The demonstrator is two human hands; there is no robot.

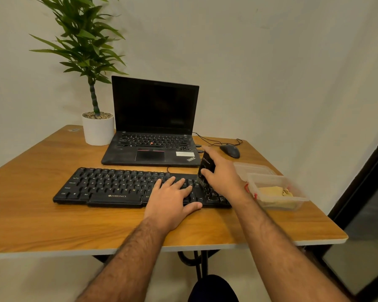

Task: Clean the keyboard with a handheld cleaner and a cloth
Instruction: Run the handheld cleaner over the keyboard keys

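A black keyboard (109,186) lies across the middle of the wooden table (42,219). My left hand (172,199) rests flat on its right part, fingers straight on the keys. My right hand (222,173) grips a black handheld cleaner (205,168), held upright with its brush end touching the keys at the keyboard's right end. A yellow cloth (273,191) lies inside a clear plastic container (297,192) to the right of the keyboard.
An open black laptop (153,127) stands behind the keyboard, with a wired mouse (230,151) to its right. A potted plant (97,129) sits at the back left. The container's lid (252,167) lies behind the container. The table's front edge runs below my forearms.
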